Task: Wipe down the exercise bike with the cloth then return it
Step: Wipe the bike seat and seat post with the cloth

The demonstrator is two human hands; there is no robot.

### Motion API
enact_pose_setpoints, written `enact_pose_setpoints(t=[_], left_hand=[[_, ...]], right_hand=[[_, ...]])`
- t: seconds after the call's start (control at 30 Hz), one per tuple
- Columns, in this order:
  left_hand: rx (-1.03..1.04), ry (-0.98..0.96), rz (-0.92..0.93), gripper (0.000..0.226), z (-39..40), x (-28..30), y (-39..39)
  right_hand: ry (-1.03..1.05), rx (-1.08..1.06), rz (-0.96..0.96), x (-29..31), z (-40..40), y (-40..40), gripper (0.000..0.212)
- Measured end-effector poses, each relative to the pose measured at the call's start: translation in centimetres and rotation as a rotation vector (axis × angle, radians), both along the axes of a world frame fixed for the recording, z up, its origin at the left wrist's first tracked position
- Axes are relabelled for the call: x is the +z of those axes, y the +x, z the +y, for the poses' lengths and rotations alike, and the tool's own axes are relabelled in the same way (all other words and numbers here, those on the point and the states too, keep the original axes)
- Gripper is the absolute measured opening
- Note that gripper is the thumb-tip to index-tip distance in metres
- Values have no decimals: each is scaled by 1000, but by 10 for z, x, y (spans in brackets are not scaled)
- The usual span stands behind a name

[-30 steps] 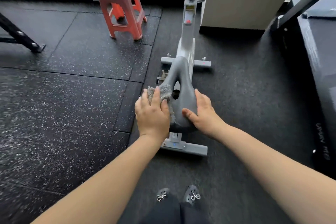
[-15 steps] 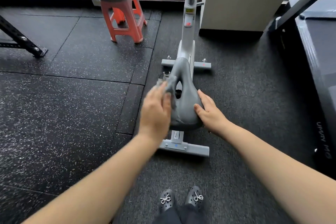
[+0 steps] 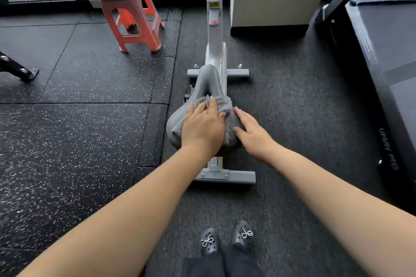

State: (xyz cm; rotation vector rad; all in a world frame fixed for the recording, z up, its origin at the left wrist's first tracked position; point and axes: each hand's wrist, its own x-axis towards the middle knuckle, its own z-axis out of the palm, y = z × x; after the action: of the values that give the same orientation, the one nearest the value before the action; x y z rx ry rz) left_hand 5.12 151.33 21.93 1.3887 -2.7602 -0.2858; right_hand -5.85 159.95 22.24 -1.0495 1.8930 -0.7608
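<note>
Grey fleece, a fluffy wiping cloth, lies draped over the wide rear part of the smooth grey bike saddle, which belongs to the white-framed exercise bike standing on the black speckled rubber floor. The left hand presses flat on top of the cloth, fingers spread and pointing forward, palm down, pinning the fabric against the saddle rather than gripping it. The right hand rests just beside it on the saddle's right edge, fingers extended and loosely together, touching the edge of the cloth; it holds nothing. The saddle's narrow nose points away from the person, toward the bike's upright post. Below the saddle the grey rear stabiliser bar sits on the floor, with a pair of black perforated clogs with silver bows just behind it. An orange plastic stool carrying a grey tray stands well apart, to the front left.
</note>
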Motion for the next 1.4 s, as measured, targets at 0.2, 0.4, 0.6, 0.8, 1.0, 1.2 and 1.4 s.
enact_pose_setpoints(t=[0.2,0.4,0.6,0.8,1.0,1.2,1.4], left_hand=[[-106,-169,223,43,42,-13,48],[-138,-56,326,46,31,7,19],[-361,-127,-57,41,16,-6,-19],[-572,-171,-221,52,-87,13,-56],[-221,79,155,47,-133,-5,-58],[146,324,101,55,-98,7,-23],[188,302,64,49,-57,4,45]], right_hand=[[-25,-32,-57,5,2,-2,57],[-63,-237,-263,1,8,-11,52],[-47,-355,-168,-3,22,-25,59],[-31,-217,-160,-2,13,-14,52],[78,22,13,-1,-1,-5,93],[95,33,25,1,-5,-7,95],[97,6,-12,3,-1,-5,89]])
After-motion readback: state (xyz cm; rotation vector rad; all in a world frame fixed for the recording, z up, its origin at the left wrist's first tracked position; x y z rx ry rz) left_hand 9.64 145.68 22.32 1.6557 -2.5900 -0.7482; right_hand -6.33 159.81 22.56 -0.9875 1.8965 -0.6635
